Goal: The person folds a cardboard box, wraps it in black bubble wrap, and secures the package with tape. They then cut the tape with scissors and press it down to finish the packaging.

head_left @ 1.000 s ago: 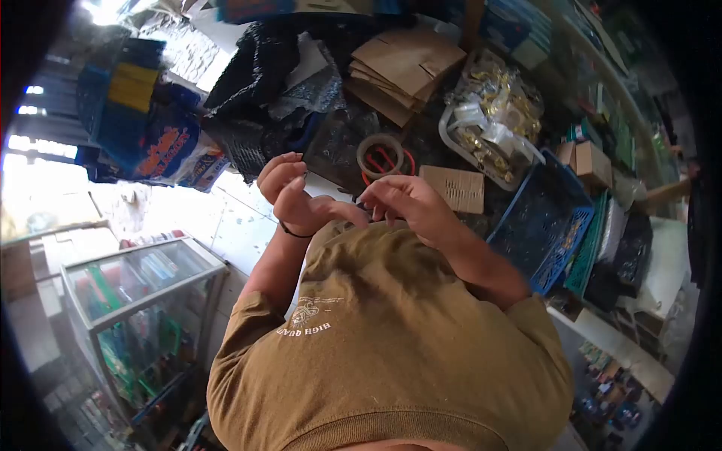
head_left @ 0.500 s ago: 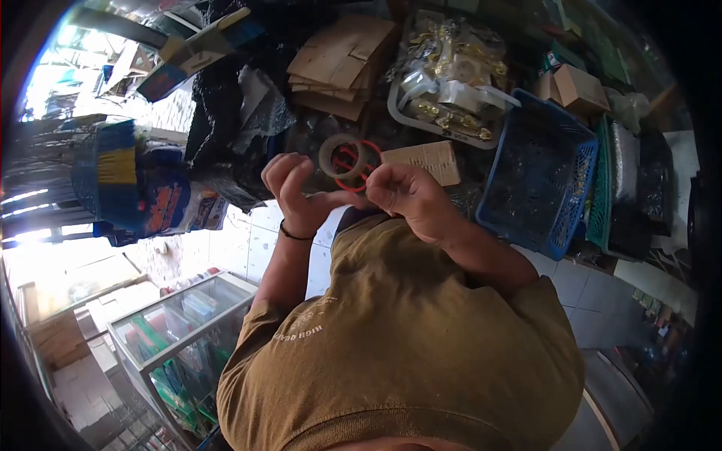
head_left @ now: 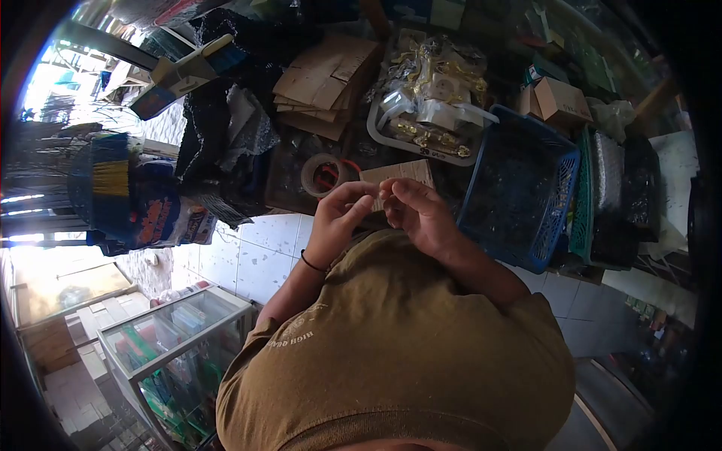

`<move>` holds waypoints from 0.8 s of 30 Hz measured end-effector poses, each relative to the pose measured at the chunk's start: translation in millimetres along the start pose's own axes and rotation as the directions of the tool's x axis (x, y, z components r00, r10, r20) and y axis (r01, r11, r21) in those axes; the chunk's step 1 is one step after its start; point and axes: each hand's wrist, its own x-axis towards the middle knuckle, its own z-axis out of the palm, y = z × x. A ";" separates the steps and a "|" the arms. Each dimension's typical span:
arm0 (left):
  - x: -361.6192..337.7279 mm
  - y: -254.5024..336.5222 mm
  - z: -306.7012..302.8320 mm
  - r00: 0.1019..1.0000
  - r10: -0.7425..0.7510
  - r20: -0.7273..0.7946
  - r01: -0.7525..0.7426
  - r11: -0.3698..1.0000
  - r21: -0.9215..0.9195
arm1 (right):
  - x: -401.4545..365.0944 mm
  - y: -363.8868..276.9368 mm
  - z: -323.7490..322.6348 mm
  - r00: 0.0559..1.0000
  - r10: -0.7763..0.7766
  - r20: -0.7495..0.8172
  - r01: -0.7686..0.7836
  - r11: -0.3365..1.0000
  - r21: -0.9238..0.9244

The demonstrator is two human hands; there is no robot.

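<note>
In front of my chest, my left hand (head_left: pixel 346 213) and my right hand (head_left: pixel 418 212) are close together, their fingertips nearly touching. Each has thumb and fingers pinched; whatever is between them is too small to make out. Just beyond lies a small cardboard box (head_left: pixel 410 173), partly covered by my fingers. A roll of clear tape (head_left: pixel 310 177) rests on the dark table to the left of the box, with a red-handled item (head_left: pixel 328 176) seen through and beside it.
Flat cardboard pieces (head_left: pixel 320 71) are stacked behind. A white basket (head_left: pixel 421 147) holds gold-coloured parts in clear bags. On the right are a blue basket (head_left: pixel 470 197), a green basket (head_left: pixel 588 192) and a brown box (head_left: pixel 562 103). A glass cabinet (head_left: pixel 177 349) stands lower left.
My left hand has moved right and its raised fingers have closed toward the thumb, meeting my right hand near the cardboard box. The whole view has shifted slightly.
</note>
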 end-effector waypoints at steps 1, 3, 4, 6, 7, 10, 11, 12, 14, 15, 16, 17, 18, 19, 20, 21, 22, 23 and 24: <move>0.7 -1.1 3.9 0.997 -0.079 0.014 0.080 0.997 -0.008 | -1.4 -0.6 -1.5 1.000 0.002 -0.002 -0.002 1.000 -0.003; 2.1 -1.3 9.3 0.993 -0.110 -0.041 0.109 0.994 -0.019 | -3.8 -0.8 -4.2 1.000 -0.021 -0.008 0.020 0.999 -0.048; 2.5 0.7 8.9 0.994 -0.101 -0.042 0.099 0.994 -0.042 | -4.1 0.1 -5.9 1.000 -0.018 -0.009 0.017 0.999 -0.046; 3.1 1.8 5.4 0.994 -0.096 -0.042 0.094 0.994 -0.063 | -3.1 2.8 -9.9 0.992 -0.101 -0.070 0.082 0.967 -0.241; 2.6 1.8 3.0 0.994 -0.099 -0.042 0.096 0.993 -0.062 | -1.7 2.9 -11.3 0.992 -0.100 -0.071 0.081 0.968 -0.239; 4.1 -0.8 -5.4 0.995 -0.069 -0.072 0.065 0.996 -0.057 | 2.1 -0.9 -15.6 0.941 -0.187 -0.284 0.116 0.962 -0.247; 4.7 -4.2 -8.4 0.995 -0.074 -0.066 0.077 0.997 0.031 | 0.5 -2.4 -17.9 0.956 -0.186 -0.228 0.099 0.933 -0.346; 4.3 -6.9 -9.3 0.995 -0.084 -0.057 0.090 0.989 0.120 | -1.8 -2.1 -19.7 0.968 -0.178 -0.176 0.085 0.894 -0.439; 4.5 -9.6 -4.2 0.998 -0.060 -0.012 0.061 0.971 0.229 | -3.0 4.1 -18.1 0.972 -0.199 -0.121 0.111 0.851 -0.513; 5.5 -11.0 -1.2 0.999 -0.030 0.034 0.017 0.942 0.336 | -3.1 6.8 -17.3 0.974 -0.218 -0.055 0.146 0.799 -0.584; 6.0 -13.5 1.1 0.998 -0.018 0.065 -0.008 0.924 0.382 | -4.5 2.5 -14.0 0.981 -0.190 -0.033 0.121 0.741 -0.661; 6.1 -14.0 2.6 0.997 -0.027 0.075 -0.004 0.925 0.381 | -5.3 2.9 -15.4 0.980 -0.193 -0.046 0.115 0.744 -0.658; 5.8 -13.0 3.7 0.994 -0.060 0.090 0.016 0.905 0.424 | -6.2 3.6 -16.8 0.975 -0.207 -0.076 0.094 0.701 -0.707; 6.0 -12.8 3.9 0.991 -0.091 0.101 0.033 0.883 0.468 | -6.7 4.4 -18.0 0.969 -0.223 -0.102 0.071 0.654 -0.753; 6.0 -14.4 3.2 0.990 -0.098 0.106 0.037 0.882 0.469 | -7.6 6.4 -20.1 0.969 -0.223 -0.110 0.066 0.659 -0.750; 5.5 -16.8 2.3 0.989 -0.140 0.058 0.094 0.868 0.487 | -9.1 9.0 -23.2 0.949 -0.294 -0.117 0.096 0.621 -0.778; 4.9 -19.4 1.1 0.984 -0.179 0.008 0.151 0.851 0.503 | -11.0 10.1 -26.1 0.924 -0.363 -0.120 0.122 0.578 -0.807; 5.5 -23.0 -1.9 0.983 -0.185 0.010 0.155 0.851 0.502 | -13.0 6.9 -30.5 0.924 -0.361 -0.126 0.117 0.581 -0.805; 7.1 -27.3 -7.2 0.997 -0.066 -0.035 0.074 0.818 0.571 | -15.4 0.6 -37.8 0.902 -0.385 -0.194 0.116 0.652 -0.749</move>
